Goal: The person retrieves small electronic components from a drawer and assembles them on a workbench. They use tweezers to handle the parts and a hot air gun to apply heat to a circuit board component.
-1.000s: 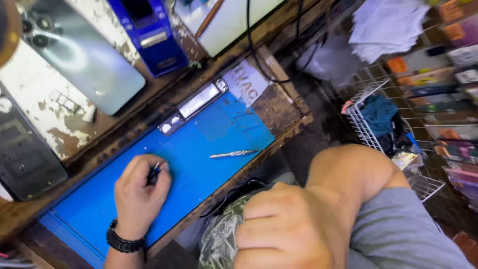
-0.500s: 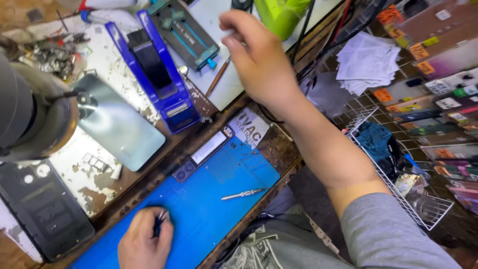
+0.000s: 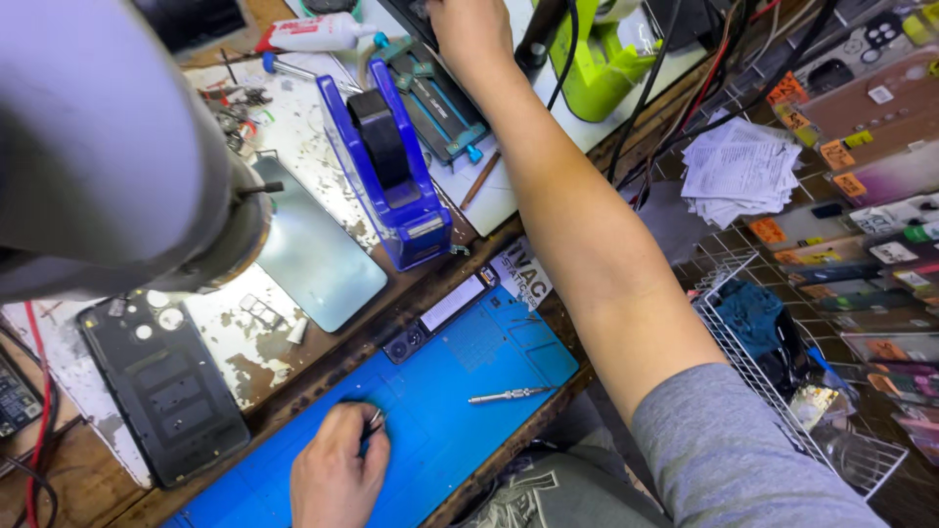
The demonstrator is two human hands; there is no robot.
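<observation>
A small dark tool, seemingly tweezers (image 3: 373,422), is pinched between the curled fingers of the left hand (image 3: 337,474), which is rested on the blue work mat (image 3: 460,430). Just to the right of that grip, a slim metal screwdriver (image 3: 511,395) is laid on the mat, untouched. Above and left of the grip, a dark phone back (image 3: 163,396) is seen on the worn bench, with a pale phone panel (image 3: 318,254) beyond it. Farther up, a blue tape dispenser (image 3: 391,166) is stood. Farthest off, the right hand (image 3: 471,34) is stretched to a clamp fixture (image 3: 442,103); its fingers are cut off by the frame edge, so its grip cannot be told.
</observation>
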